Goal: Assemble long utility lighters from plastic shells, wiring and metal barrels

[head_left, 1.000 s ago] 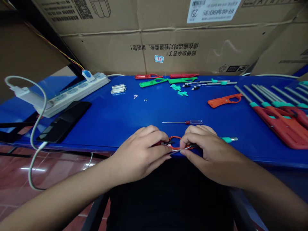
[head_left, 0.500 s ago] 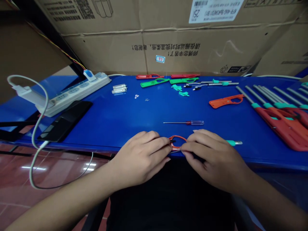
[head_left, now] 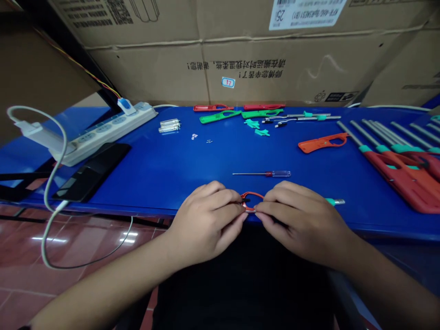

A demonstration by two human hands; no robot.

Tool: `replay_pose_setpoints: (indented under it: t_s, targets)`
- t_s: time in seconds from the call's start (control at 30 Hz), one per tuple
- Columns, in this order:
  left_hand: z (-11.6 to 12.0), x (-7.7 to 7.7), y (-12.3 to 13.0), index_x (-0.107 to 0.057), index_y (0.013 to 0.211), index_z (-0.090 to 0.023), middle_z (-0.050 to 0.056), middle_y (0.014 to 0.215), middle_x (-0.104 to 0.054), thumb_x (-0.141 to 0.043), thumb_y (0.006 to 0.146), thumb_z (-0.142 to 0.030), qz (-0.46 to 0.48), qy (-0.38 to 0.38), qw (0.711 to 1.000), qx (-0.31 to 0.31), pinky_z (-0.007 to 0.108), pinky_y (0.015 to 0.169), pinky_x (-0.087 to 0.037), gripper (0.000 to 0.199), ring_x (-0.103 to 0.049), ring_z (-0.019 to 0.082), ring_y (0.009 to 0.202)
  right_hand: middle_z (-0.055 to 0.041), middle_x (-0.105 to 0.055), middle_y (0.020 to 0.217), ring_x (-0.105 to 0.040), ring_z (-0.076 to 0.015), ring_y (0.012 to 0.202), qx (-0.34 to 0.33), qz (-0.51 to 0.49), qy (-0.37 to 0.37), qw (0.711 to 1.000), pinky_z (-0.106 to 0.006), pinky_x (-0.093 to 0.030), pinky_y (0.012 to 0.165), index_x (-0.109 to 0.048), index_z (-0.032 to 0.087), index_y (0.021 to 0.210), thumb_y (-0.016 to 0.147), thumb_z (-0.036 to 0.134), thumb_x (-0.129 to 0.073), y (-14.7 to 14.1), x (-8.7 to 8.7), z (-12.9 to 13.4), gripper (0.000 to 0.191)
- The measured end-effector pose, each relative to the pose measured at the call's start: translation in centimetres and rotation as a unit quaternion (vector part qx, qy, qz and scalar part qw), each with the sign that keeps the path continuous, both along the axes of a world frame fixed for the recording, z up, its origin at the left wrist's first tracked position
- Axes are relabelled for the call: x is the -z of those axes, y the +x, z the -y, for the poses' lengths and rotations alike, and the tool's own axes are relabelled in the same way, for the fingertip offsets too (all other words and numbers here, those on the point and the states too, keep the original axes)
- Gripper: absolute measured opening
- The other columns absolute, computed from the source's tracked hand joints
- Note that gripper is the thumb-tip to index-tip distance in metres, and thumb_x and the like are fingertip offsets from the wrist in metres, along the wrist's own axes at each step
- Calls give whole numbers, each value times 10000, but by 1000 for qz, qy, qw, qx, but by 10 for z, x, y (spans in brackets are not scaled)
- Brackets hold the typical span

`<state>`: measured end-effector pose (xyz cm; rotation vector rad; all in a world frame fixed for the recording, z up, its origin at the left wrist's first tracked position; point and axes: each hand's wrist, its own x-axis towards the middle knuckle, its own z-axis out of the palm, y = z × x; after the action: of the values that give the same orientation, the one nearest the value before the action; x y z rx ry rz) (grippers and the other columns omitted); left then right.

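Observation:
Between my two hands, at the table's front edge, is an orange long-reach lighter; its ring-shaped trigger opening shows, and a small black part sits inside that ring. My left hand closes around the handle end, hiding most of it. Fingers of my right hand pinch the lighter on the other side of the ring. Past the right hand, the lighter's teal collar and metal tip stick out. A screwdriver with a clear and red handle lies just beyond my hands.
Orange, green and red lighter shells lie farther back, with teal parts and metal rods. Clear tubes lie left. Several whole lighters are at right. A power strip and phone occupy the left.
My left fingertips have shifted slightly, the thumb rising toward the lighter's lower edge. The right hand has moved a little left. The lighter stays between both hands.

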<state>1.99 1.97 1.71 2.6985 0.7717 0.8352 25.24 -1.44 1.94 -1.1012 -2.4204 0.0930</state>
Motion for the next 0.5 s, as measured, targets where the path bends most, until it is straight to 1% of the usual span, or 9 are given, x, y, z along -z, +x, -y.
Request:
replay_pose_setpoints:
  t_s: [0.07,0.17,0.3,0.4,0.5]
  targets:
    - [0,-1,1,-734,980,-168,60,1023,-725,-624,923,-208,15,-16,1000,-7,369,781,-502,130,-587,191,873,-46,-706,939,-596,-196,885,1,-20,-21,1000,-372,-479,811,-684,197,1041,951,189,-566,0,1,0,148]
    - [-1,-2,3,-737,931,-172,49,993,-723,-630,917,-209,32,-41,999,-14,356,794,-500,114,-587,176,862,-37,-707,906,-607,-187,857,-2,-39,-39,998,-366,-486,810,-676,204,1009,943,175,-563,0,0,0,134]
    - [-3,-2,6,-737,874,-176,31,955,-725,-641,910,-210,45,-47,998,-21,343,804,-494,107,-593,157,836,-33,-692,875,-596,-175,830,1,-62,-64,996,-351,-485,784,-688,208,966,939,173,-566,0,-2,-2,130]
    - [-5,-3,7,-747,861,-184,29,937,-722,-658,898,-218,48,-50,997,-25,340,803,-491,102,-593,160,839,-39,-684,890,-595,-174,850,4,-79,-98,992,-344,-483,784,-693,203,952,949,186,-552,0,-6,-5,142]
    - [-6,-4,6,-755,846,-194,27,938,-714,-672,884,-212,45,-72,996,-27,328,795,-488,93,-591,163,854,-31,-683,882,-604,-163,837,-1,-78,-132,988,-325,-475,770,-712,216,944,956,193,-538,1,-12,-7,176]
